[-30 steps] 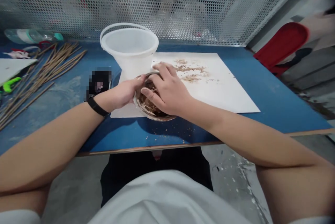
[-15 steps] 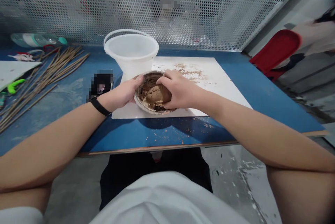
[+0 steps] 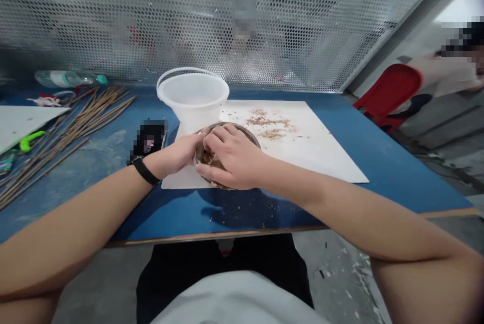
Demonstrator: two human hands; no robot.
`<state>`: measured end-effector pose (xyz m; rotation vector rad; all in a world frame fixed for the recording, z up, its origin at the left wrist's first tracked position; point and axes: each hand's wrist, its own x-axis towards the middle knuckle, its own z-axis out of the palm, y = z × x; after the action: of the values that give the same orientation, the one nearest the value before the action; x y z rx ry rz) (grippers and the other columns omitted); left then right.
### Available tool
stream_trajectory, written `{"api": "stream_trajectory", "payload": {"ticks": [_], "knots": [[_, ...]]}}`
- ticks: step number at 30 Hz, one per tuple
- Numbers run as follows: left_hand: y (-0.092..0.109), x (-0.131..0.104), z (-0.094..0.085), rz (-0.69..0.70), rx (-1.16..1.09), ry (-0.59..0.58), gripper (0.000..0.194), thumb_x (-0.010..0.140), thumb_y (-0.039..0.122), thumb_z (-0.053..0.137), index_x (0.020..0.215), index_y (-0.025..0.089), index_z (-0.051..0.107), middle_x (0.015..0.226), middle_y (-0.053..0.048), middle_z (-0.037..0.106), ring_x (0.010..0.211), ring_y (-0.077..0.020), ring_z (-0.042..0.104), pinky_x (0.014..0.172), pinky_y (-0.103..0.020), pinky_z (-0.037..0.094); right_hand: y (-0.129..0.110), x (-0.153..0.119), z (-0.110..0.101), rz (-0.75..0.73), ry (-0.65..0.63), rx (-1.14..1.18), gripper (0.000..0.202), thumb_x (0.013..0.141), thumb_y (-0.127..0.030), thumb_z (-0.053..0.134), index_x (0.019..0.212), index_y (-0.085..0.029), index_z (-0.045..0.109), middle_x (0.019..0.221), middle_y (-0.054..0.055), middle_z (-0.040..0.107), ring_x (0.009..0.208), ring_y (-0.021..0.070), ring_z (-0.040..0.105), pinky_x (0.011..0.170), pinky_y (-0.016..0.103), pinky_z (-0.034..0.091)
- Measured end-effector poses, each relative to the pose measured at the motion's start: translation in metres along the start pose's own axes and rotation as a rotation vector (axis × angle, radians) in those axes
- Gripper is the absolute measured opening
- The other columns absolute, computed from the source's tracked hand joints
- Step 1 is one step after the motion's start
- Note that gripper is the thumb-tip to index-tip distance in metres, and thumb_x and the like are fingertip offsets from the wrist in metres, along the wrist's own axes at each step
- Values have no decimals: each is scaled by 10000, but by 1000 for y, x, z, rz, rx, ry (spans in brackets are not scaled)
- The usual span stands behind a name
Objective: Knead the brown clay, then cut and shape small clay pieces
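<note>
A bowl (image 3: 252, 137) with brown, earthy material inside is held above the near edge of a white board (image 3: 328, 155). My left hand (image 3: 180, 153) grips the bowl's left rim, thumb on top. Over the bowl's mouth, my right hand (image 3: 238, 158) curls with fingers and thumb round a lump of brown clay (image 3: 218, 163). Most of the lump is hidden beneath that hand; a little shows between thumb and fingers. Just behind the bowl stands a white bucket (image 3: 194, 114) with its handle raised.
Brown crumbs (image 3: 270, 122) lie on the board and the blue table's front. Left are a phone (image 3: 149, 138), thin sticks (image 3: 79, 135) and a plastic bottle (image 3: 70, 78). A perforated metal screen (image 3: 287, 56) rises behind. A person sits on a red chair (image 3: 393, 89) at right.
My right hand has moved from the bowl's right side to over its middle, covering more of the clay lump. The left hand still holds the rim. The whole view has shifted slightly.
</note>
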<state>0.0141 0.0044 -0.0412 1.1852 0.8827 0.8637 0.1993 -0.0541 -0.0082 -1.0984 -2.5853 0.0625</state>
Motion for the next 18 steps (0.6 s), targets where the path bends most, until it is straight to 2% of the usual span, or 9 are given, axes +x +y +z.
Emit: {"api": "stream_trajectory", "payload": {"ticks": [4, 7, 9, 14, 18], "knots": [[3, 0, 2, -118, 21, -2, 263, 1039, 452, 656, 1045, 255, 831, 1118, -102, 838, 1189, -310, 764, 856, -332, 640, 6, 15, 13, 214, 45, -123, 498, 1148, -480, 334, 1343, -118, 615, 1320, 225, 668, 1227, 384, 543, 1114, 569, 447], [2, 1, 1, -167, 3, 24, 327, 1055, 513, 653, 1167, 255, 819, 1230, -117, 840, 1221, -316, 768, 899, -377, 655, 25, 27, 18, 461, 125, -208, 437, 1122, -359, 379, 1351, -80, 625, 1336, 277, 663, 1251, 422, 557, 1054, 589, 478], [0, 1, -1, -185, 10, 10, 371, 1047, 546, 669, 1222, 249, 807, 1295, -132, 830, 1246, -325, 763, 935, -408, 657, 35, 31, 18, 543, 154, -228, 426, 1109, -326, 407, 1321, -54, 658, 1320, 306, 670, 1252, 444, 564, 1008, 593, 500], [-2, 1, 0, -83, 23, 3, 360, 1050, 504, 672, 1305, 272, 773, 1385, -104, 801, 1269, -313, 752, 910, -379, 650, 35, 25, 10, 310, 176, -277, 492, 1139, -407, 423, 1235, -65, 763, 1294, 283, 690, 1279, 430, 562, 1035, 549, 484], [-2, 0, 2, -81, 99, 71, 404, 1066, 520, 629, 1363, 265, 732, 1288, -111, 807, 1130, -304, 779, 850, -371, 633, 21, 14, 6, 231, 29, -182, 630, 1180, -485, 347, 1077, -91, 827, 1116, 220, 755, 1150, 353, 613, 1088, 508, 449]]}}
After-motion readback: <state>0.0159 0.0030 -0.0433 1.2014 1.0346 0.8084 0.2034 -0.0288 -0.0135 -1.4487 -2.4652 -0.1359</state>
